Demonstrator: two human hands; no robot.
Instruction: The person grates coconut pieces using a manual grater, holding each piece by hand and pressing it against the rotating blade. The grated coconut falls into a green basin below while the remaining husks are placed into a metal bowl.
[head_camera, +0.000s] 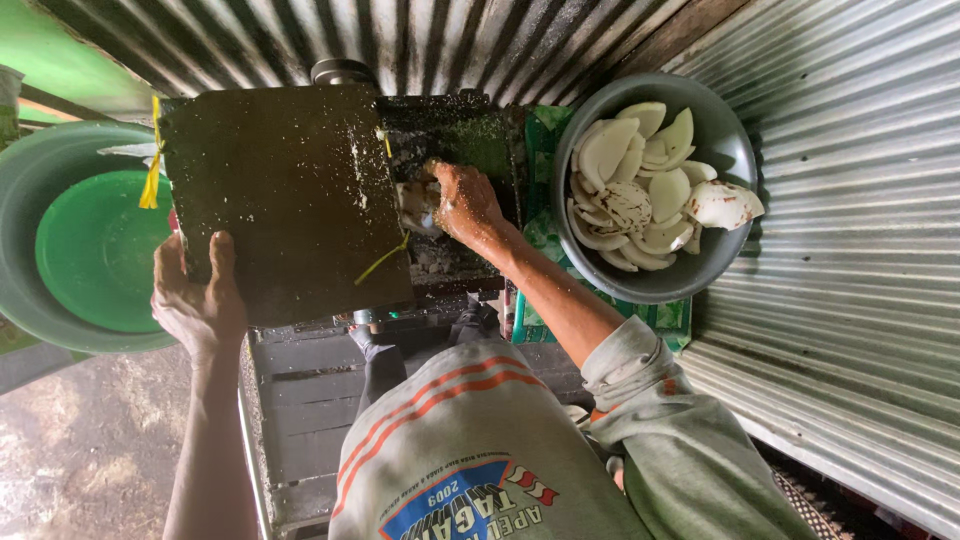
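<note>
Coconut pieces (415, 205), white and wet, sit bunched at the mouth of a dark grating machine (455, 150), right at the edge where the machine's flat lid (285, 200) ends. The bunch is too crowded to tell any single piece's long axis, though the pile as a whole runs along the lid's edge, from the far side of the view toward the person. The right hand (467, 205) presses down on these pieces, fingers curled together over them and flecked with white shreds; its forearm reaches in from the lower right. The left hand (195, 300) grips the near corner of the lid, thumb and fingers clamped on its edge, so the lid lies tilted open over the machine body. Yellow string (152, 170) is tied at the lid's left side, and another strand (385, 258) runs along its right edge. To the right, a grey metal bowl (725, 250) holds a heap of curved white coconut slices (640, 190), well apart from the hand. To the left stands a green plastic basin (90, 250) inside a larger grey one. Corrugated metal sheeting (850, 250) surrounds the work area.
</note>
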